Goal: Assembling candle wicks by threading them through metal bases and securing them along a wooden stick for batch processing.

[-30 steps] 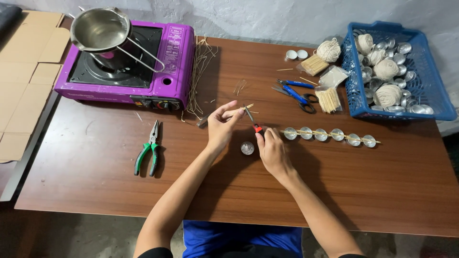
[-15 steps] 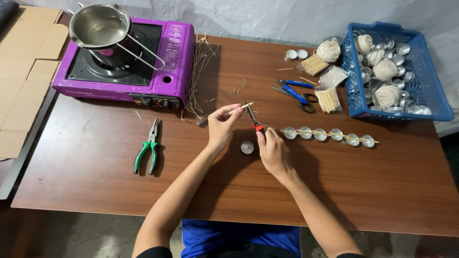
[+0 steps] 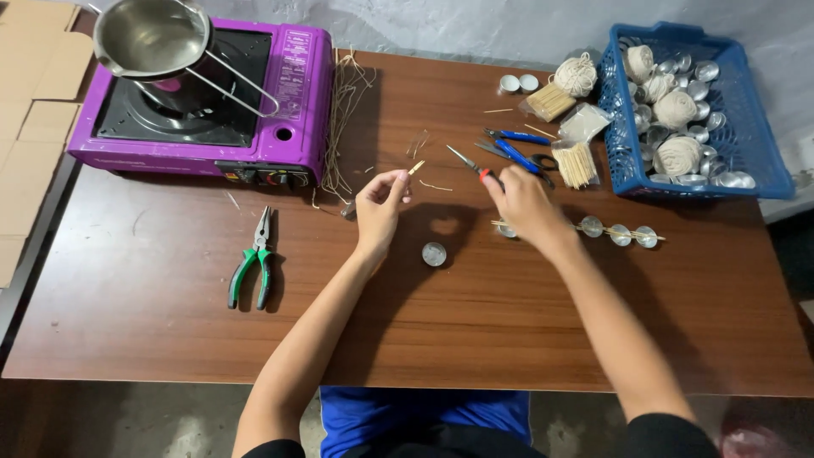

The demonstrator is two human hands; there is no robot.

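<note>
My left hand (image 3: 381,206) is raised over the middle of the brown table (image 3: 170,322) and pinches a short pale stick (image 3: 415,168) between thumb and fingers. My right hand (image 3: 519,203) grips a small red-handled tool (image 3: 468,162) whose metal tip points up and left towards the stick. A small round metal cup (image 3: 434,254) lies on the table between and below the two hands. To the right of my right hand runs a row of metal cups (image 3: 621,233) with thin sticks laid across them.
A purple portable stove (image 3: 288,102) with a steel pot (image 3: 153,38) stands at the back left, straw strands (image 3: 343,110) beside it. Green-handled pliers (image 3: 252,270) lie at left. Blue scissors (image 3: 517,148), stick bundles (image 3: 578,163) and a blue basket (image 3: 763,127) of twine balls and cups sit at right.
Both hands have lifted and drawn apart, the right one moving right with the red-handled tool. The camera has shifted closer.
</note>
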